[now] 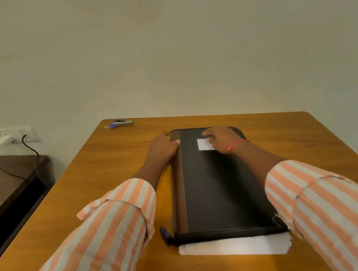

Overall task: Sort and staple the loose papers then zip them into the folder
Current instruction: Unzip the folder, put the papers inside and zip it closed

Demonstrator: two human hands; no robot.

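Note:
A closed black folder (pixel 216 187) with a brown spine lies lengthwise on the wooden table (pixel 103 190). A stack of white papers (pixel 233 247) sticks out from under its near edge. My left hand (pixel 162 147) holds the folder's far left corner, thumb on top and fingers against the spine. My right hand (pixel 223 139) rests on the folder's far end beside a white label (pixel 203 144), fingers bent toward the far edge. A black zipper tab (pixel 165 233) hangs at the near left corner. A silver stapler (pixel 122 122) lies at the table's far left corner.
A pale wall stands right behind the table. To the left is a lower dark table (pixel 3 188), with a wall socket (pixel 7 135), a plugged-in charger and two dark cables above it. Bare wood lies on both sides of the folder.

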